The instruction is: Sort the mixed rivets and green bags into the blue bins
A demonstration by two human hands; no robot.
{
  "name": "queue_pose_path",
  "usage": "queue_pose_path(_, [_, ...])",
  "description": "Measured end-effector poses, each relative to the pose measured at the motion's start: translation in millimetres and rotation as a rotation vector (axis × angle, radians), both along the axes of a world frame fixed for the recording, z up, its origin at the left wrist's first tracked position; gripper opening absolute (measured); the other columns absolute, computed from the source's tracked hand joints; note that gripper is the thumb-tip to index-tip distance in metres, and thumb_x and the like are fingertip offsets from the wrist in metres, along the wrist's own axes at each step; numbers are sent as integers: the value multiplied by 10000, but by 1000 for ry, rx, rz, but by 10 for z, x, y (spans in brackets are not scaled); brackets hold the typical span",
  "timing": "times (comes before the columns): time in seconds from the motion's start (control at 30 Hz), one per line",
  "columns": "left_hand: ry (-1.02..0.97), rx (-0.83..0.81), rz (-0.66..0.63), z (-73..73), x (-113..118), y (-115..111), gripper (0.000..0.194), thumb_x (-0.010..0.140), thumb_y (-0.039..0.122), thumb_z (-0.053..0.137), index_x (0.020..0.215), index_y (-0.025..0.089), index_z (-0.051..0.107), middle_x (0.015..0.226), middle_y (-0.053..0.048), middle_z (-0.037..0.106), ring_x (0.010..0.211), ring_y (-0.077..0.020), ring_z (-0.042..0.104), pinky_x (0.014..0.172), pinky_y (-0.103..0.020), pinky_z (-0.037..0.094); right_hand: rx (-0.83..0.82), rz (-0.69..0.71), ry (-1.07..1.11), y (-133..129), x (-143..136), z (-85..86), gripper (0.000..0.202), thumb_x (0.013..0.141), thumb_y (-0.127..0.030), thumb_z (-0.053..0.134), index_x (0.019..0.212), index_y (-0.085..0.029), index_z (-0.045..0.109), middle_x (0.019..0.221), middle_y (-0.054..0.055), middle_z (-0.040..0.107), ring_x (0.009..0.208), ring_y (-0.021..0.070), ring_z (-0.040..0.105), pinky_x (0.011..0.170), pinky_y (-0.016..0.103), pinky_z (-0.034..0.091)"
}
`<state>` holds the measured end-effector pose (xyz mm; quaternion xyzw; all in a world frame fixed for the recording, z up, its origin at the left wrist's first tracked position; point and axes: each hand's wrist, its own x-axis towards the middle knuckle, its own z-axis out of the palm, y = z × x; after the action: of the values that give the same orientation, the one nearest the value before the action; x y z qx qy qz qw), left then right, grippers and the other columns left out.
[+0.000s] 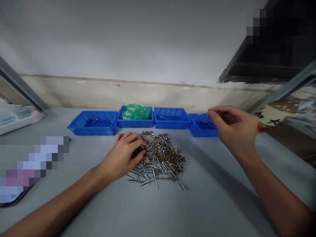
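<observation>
A: ok so what's nearest on that grey surface [158, 210]?

B: A messy pile of metal pins and bolts [160, 158], roughly in the middle. The left hand [124, 153] is on its left edge, fingers half curled into it. Can't tell if it's got hold of anything, the fingertips are partly hidden.

A: And the right hand [234, 130]?

B: Further out, off to the right. Thumb and finger are pinched together on a thin metal pin [202, 114], just above the right-end bin [203, 132].

A: How many bins?

B: Four blue ones in a row behind the pile. Left-end bin [90, 131] has a few small bolts, the next one [135, 123] holds a green bag [135, 112], the third [172, 125] has a pin or so. Then it's just wall [148, 42].
</observation>
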<state>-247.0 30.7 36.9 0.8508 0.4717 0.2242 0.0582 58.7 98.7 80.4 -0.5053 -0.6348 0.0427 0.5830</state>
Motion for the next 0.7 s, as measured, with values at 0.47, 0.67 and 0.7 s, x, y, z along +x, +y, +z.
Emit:
queue_pose_path(0.47, [46,-24,-7,-40,-37,50,156,922,182,491,970,232,631,1008,-30,629,960,-221,548,854,-405,328,100,400,-549,-232,-431,-234,121,856,-140,591,850,-198,697,769,28,703,719,168,608,696,325,501])
queue_pose_path(0.67, [10,31,-16,-6,-40,60,135,947,215,508,907,222,636,934,-18,649,895,-206,556,814,-383,336,65,525,-515,-348,-600,-289,118,857,-129,591,886,-174,696,802,40,711,750,164,621,692,318,506])
queue_pose_path(0.7, [-29,45,-23,6,-39,60,134,948,217,512,900,218,637,918,-16,653,882,-199,560,811,-375,346,52,525,-506,-351,-602,-291,117,855,-134,595,885,-177,700,803,39,713,753,164,624,696,319,505])
